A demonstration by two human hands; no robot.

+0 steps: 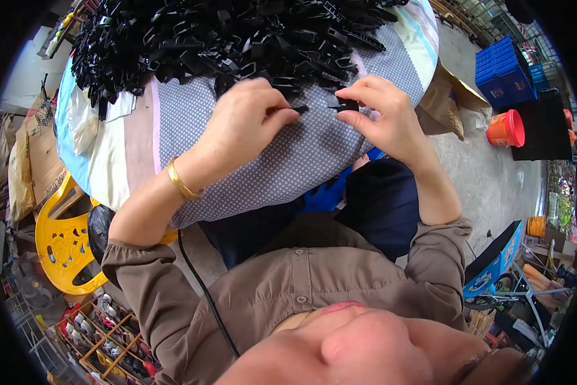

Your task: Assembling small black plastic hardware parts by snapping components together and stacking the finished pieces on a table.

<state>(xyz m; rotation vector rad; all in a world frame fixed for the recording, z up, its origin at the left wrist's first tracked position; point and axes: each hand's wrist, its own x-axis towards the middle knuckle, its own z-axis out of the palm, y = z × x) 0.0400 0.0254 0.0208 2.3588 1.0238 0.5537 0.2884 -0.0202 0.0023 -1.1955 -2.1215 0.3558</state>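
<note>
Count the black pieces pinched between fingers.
2: one black piece in the left hand, another black piece in the right hand; more may be hidden within the grips.

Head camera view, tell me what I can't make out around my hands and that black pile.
Head view, all four:
Far side of the black pile: cut off by the top edge.
Left black piece: mostly covered by the left hand.
Right black piece: its near end is hidden by the right hand's fingers.
Patterned cloth beneath the pile: buried by it.
</note>
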